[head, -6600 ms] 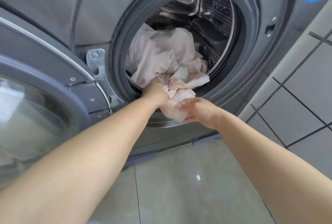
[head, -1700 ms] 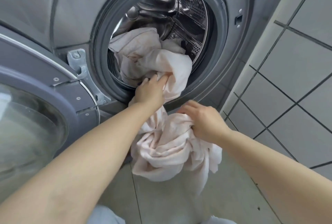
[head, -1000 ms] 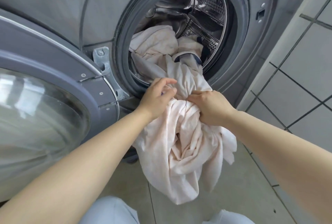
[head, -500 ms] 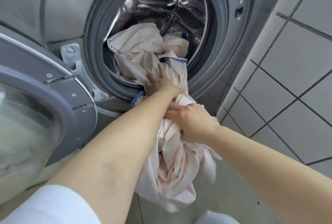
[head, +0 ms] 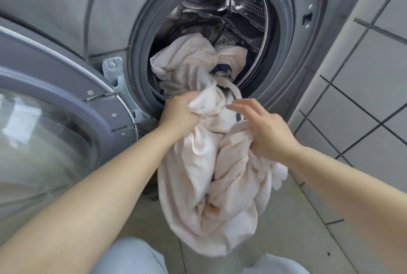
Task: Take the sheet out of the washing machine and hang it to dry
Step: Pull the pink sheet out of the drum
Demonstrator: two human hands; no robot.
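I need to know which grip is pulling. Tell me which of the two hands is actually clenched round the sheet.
The left hand: its fist is bunched round the sheet at the drum's rim. The right hand has straight, spread fingers.

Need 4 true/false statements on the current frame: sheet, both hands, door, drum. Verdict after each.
1. The sheet is fully out of the drum. False: part still lies inside.
2. The left hand grips the sheet at the drum's opening. True.
3. The door is shut. False: it stands open at the left.
4. The right hand has its fingers spread over the sheet. True.
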